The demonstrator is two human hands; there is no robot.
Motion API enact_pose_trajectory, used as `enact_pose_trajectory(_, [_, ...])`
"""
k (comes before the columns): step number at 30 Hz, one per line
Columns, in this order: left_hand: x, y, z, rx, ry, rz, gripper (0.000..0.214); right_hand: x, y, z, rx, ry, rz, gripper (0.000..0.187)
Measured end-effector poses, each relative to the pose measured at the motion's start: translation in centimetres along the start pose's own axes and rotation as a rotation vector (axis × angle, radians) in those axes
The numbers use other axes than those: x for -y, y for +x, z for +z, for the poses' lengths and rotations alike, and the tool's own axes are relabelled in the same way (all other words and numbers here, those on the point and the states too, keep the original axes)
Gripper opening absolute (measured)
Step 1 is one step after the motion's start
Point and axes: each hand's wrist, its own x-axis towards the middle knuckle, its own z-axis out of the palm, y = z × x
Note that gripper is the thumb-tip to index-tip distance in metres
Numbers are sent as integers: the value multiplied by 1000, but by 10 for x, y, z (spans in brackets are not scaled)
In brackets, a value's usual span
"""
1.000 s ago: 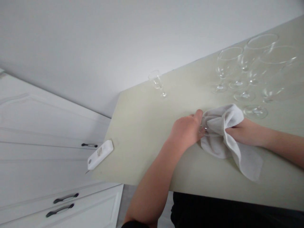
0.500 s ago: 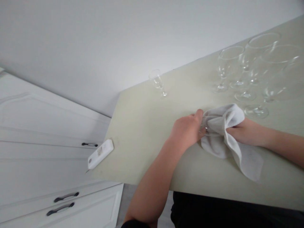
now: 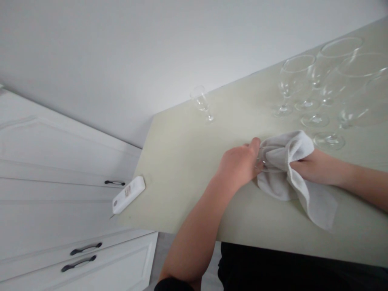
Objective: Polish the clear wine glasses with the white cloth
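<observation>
Mostly hidden glass (image 3: pixel 262 164) | cloth (image 3: pixel 283 178) over it | left hand (image 3: pixel 239 166), right hand (image 3: pixel 315 167) gripping

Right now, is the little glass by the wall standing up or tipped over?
Standing up. The little glass rests on its foot on the table, rim on top.

both hands (image 3: pixel 239 167) hold a glass (image 3: pixel 263 165) in white cloth (image 3: pixel 291 169)

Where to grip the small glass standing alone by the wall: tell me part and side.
I'd pinch the small glass at its short stem, above the foot, from the near, open side of the table: it stands upright with the wall close behind. The left hand holds a second glass, the right hand the cloth.
</observation>
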Motion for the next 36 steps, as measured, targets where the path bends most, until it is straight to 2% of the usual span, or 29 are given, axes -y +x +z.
enact_pose_trajectory(16, [-2, 0, -3, 38, -37, -35, 40, 0, 1, -1, 1, 28, -8, 23])
enact_pose_trajectory(24, [0, 0, -2, 20, -21, 12, 39, 7, 1, -1, -6, 26, 18, 29])
enact_pose_trajectory(31, [-1, 0, -2, 21, -24, -8, 39, 4, 0, -1, -2, 38, 6, 29])
enact_pose_trajectory(36, [-1, 0, 0, -11, -37, -15, 37, 0, 2, -1, 61, 93, -99, 26])
